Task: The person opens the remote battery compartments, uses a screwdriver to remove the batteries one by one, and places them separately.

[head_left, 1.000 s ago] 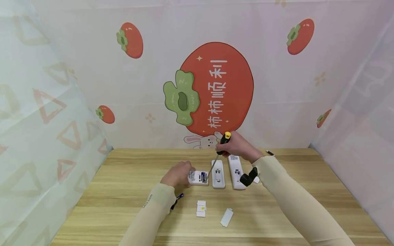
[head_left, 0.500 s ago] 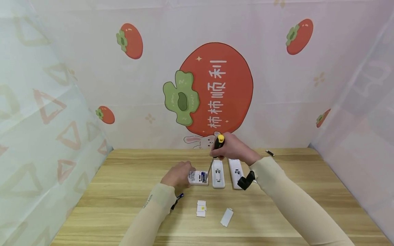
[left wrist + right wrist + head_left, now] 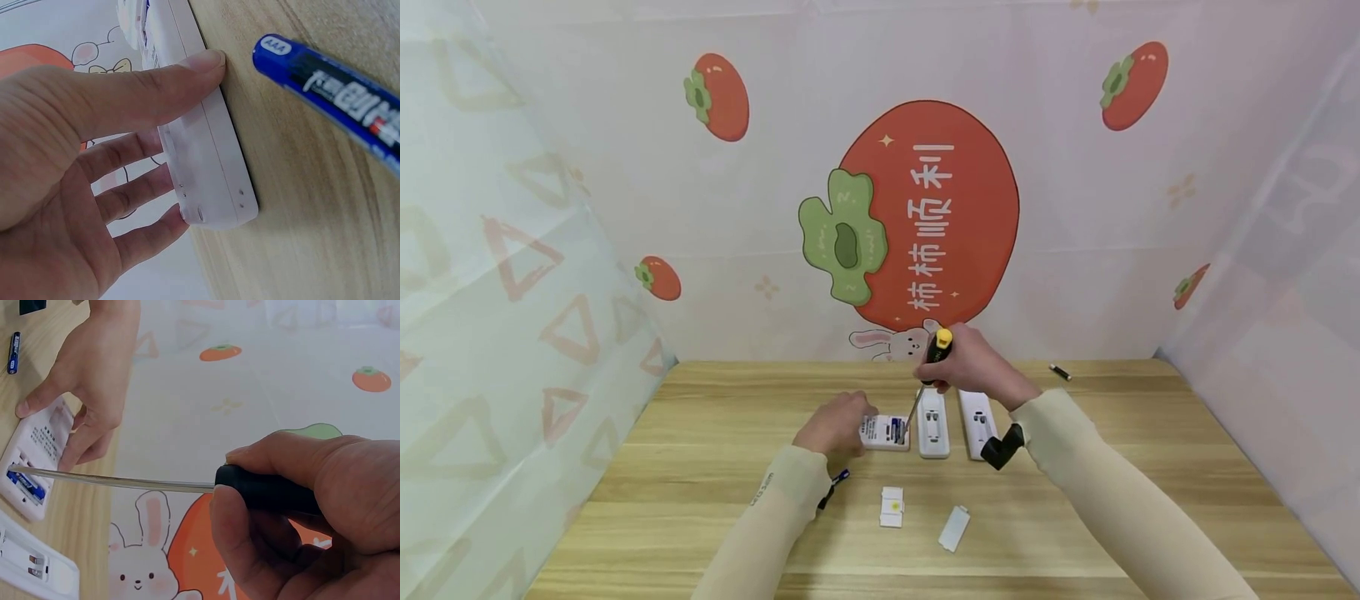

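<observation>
My left hand (image 3: 835, 427) holds a white remote control (image 3: 212, 156) flat on the table, the thumb along one long side and the fingers at the other. Its battery compartment is uncovered, with blue batteries (image 3: 28, 485) inside. My right hand (image 3: 973, 360) grips the black and yellow handle of a screwdriver (image 3: 937, 347). The thin metal shaft slopes down to the remote, and in the right wrist view its tip touches the compartment at one end of the batteries. A loose blue AAA battery (image 3: 331, 90) lies beside the left wrist.
Two more white remotes, one in the middle (image 3: 933, 451) and one further right (image 3: 972, 417), lie with compartments uncovered. Two battery covers, one white (image 3: 891, 518) and one greyish (image 3: 954, 528), lie nearer the front. A small dark battery (image 3: 1060, 372) is at the back right.
My right hand has shifted slightly left and the screwdriver stands a little more upright, its tip still at the battery compartment. The left hand and remote have stayed in place.
</observation>
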{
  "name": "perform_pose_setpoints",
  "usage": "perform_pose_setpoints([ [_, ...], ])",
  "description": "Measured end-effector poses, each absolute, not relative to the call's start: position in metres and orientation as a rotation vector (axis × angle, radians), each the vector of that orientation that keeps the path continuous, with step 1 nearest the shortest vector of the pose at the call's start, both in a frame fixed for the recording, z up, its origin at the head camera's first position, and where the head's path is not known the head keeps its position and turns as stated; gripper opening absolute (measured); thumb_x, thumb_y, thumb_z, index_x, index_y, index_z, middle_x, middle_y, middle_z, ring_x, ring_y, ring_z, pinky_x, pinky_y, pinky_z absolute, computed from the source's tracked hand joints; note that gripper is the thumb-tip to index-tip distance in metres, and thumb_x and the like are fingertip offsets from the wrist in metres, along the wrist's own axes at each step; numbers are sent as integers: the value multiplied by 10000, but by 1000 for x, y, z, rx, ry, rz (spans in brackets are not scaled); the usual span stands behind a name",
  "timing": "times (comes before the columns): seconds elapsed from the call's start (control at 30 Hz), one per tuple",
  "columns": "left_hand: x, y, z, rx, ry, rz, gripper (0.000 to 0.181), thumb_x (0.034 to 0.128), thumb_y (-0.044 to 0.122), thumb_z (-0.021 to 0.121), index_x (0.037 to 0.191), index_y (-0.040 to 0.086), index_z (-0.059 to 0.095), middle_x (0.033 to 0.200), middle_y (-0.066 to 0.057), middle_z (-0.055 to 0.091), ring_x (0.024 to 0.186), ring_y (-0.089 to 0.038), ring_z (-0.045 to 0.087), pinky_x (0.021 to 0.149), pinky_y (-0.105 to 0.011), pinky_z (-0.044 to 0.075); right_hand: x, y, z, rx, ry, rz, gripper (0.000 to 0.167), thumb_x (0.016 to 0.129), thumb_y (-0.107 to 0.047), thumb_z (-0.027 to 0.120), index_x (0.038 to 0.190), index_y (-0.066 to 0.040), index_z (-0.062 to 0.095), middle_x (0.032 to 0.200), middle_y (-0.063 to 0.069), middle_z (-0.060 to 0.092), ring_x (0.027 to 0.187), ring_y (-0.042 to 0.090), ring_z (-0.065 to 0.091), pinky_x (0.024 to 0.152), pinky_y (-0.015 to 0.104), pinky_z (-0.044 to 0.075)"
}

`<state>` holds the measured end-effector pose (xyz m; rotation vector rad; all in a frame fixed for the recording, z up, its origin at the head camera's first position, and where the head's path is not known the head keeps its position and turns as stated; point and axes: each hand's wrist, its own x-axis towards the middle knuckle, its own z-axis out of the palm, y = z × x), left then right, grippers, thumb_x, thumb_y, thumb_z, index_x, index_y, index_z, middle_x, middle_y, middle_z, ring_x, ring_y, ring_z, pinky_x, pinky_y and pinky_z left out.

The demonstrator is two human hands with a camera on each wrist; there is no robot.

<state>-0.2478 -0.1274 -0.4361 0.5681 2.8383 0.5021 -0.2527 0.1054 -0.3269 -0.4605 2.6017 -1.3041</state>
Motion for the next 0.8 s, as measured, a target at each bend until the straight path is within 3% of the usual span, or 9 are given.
perform_pose_setpoints([
  [0.2, -249, -128, -437, 571, 2831, 504, 553, 690, -20, 907, 1206, 72, 731, 1042, -56, 628, 900, -208, 554, 872, -414, 522, -247, 100, -323, -453, 2646, -1242, 133, 866, -120, 801, 870, -40, 695, 742, 95, 703, 587, 235, 682, 601, 314, 591],
  [0.53, -246, -129, -435, 576, 2832, 525, 547, 691, -12, 909, 1203, 65, 733, 1066, -63, 634, 931, -216, 564, 901, -427, 517, -247, 88, -317, -566, 2635, -1212, 301, 859, -84, 800, 1050, -26, 574, 766, 35, 701, 610, 267, 698, 606, 333, 593],
  [0.8, -248, -128, -435, 547, 2825, 528, 578, 690, -20, 907, 1230, 59, 718, 1095, -67, 640, 964, -226, 574, 933, -439, 513, -250, 86, -315, -535, 2656, -1158, 318, 852, -114, 814, 1038, -37, 567, 775, 52, 698, 588, 197, 692, 616, 319, 592],
])
